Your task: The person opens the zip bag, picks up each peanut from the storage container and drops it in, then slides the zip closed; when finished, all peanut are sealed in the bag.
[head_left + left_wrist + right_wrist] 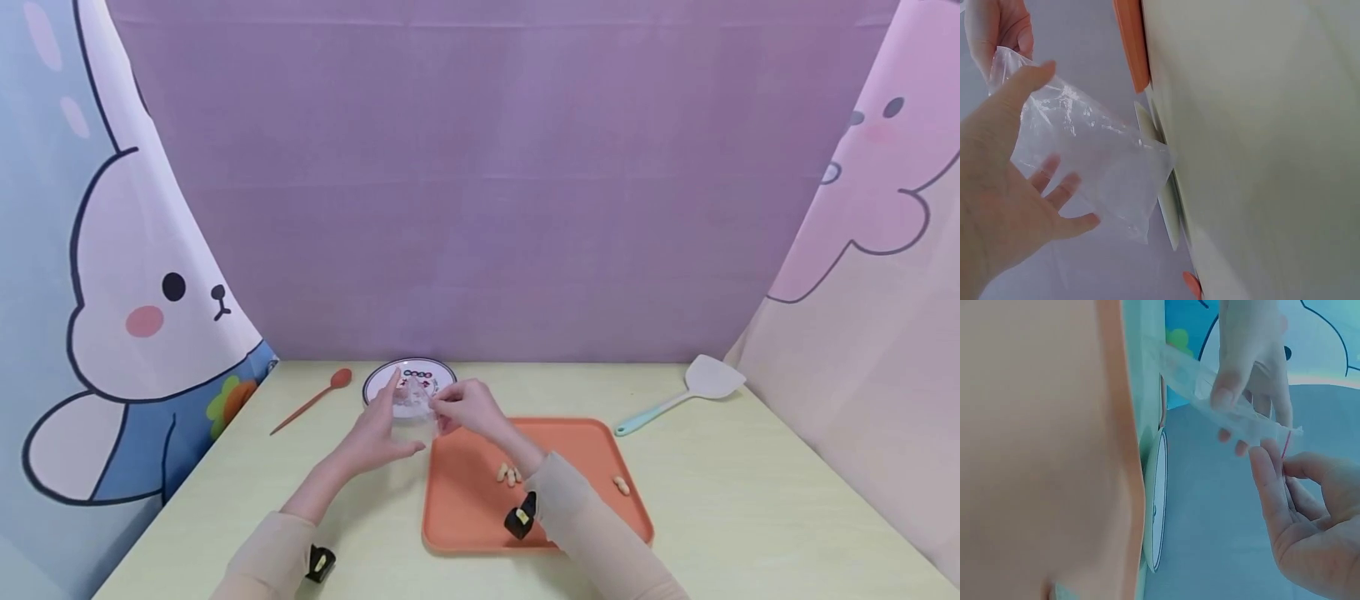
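The right hand (471,407) is nearer, its fingers pinching the clear bag (1104,150) at the red-lined end; from them its long axis slopes left and downward. The left hand (375,437) spreads its fingers wide beside the bag; contact I cannot tell.

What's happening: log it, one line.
clear bag: pinched by right hand | left hand: spread close by, contact unclear | peanuts: on orange tray

Through the head camera I see a purple cloth (487,183), faintly creased, across the back. On the left hangs a blue sheet (41,200) with a white cartoon animal (142,242); on the right, a pale sheet (892,317) with a pink figure (877,192). The worktop (750,492) looks pale yellow under soft light.
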The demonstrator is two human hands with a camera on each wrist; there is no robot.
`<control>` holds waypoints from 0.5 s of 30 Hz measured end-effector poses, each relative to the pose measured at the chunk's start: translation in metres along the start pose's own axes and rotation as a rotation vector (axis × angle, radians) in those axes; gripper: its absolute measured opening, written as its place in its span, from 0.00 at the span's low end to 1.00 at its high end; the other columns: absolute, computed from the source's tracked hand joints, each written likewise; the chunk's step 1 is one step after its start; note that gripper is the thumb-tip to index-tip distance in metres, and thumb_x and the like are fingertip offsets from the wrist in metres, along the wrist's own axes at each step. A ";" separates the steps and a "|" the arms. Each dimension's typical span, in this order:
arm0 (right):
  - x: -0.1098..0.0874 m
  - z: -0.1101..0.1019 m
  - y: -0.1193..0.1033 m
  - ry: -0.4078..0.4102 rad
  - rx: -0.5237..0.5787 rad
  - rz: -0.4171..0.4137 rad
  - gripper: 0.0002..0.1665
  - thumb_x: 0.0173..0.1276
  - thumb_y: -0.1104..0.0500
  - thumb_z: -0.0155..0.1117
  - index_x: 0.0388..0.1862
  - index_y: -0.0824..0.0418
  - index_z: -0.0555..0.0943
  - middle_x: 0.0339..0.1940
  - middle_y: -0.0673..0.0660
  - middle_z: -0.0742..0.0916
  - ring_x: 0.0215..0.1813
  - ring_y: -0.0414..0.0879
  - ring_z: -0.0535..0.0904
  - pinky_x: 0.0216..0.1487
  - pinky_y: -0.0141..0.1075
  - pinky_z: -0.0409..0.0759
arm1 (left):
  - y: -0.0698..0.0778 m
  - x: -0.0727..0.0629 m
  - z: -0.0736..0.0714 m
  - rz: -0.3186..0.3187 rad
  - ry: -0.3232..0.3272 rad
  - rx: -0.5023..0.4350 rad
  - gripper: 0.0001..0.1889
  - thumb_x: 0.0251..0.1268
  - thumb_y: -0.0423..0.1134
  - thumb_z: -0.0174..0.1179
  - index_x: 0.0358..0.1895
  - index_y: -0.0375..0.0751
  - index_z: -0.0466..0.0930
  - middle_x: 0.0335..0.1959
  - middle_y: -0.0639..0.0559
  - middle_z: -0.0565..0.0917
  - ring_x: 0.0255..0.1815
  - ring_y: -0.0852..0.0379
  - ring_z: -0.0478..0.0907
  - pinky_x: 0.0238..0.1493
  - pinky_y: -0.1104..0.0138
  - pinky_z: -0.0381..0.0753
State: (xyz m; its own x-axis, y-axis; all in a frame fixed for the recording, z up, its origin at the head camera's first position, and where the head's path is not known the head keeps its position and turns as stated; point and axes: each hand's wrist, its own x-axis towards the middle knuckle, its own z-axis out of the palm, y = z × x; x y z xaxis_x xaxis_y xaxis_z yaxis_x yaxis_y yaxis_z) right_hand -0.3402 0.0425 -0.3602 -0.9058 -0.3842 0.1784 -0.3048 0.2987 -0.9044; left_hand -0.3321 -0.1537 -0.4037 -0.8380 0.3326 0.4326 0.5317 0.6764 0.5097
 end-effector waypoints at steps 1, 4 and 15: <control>0.000 0.000 0.000 0.001 -0.008 0.006 0.11 0.65 0.63 0.62 0.36 0.73 0.83 0.27 0.69 0.85 0.26 0.57 0.84 0.29 0.41 0.85 | 0.000 0.000 -0.001 -0.003 -0.002 0.005 0.62 0.42 0.43 0.74 0.74 0.37 0.36 0.62 0.34 0.69 0.63 0.39 0.67 0.60 0.39 0.66; 0.003 -0.002 0.007 0.005 -0.019 0.027 0.11 0.64 0.63 0.62 0.36 0.72 0.83 0.25 0.67 0.86 0.25 0.54 0.84 0.30 0.41 0.85 | -0.001 -0.001 -0.004 0.004 -0.013 0.020 0.55 0.45 0.39 0.72 0.73 0.34 0.42 0.61 0.32 0.70 0.62 0.39 0.69 0.59 0.41 0.68; 0.001 -0.002 0.010 0.010 -0.037 0.041 0.10 0.63 0.64 0.63 0.35 0.72 0.84 0.24 0.67 0.86 0.24 0.52 0.84 0.32 0.46 0.85 | -0.003 -0.004 -0.005 0.009 -0.099 -0.065 0.49 0.47 0.39 0.72 0.70 0.30 0.51 0.65 0.32 0.66 0.67 0.38 0.63 0.66 0.45 0.63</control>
State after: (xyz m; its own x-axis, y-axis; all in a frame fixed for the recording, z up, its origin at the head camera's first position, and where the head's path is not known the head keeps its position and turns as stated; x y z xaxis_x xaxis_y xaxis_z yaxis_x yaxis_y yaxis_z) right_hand -0.3451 0.0463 -0.3683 -0.9205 -0.3627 0.1455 -0.2780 0.3463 -0.8960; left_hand -0.3302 -0.1607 -0.4030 -0.8393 0.4045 0.3633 0.5437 0.6303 0.5542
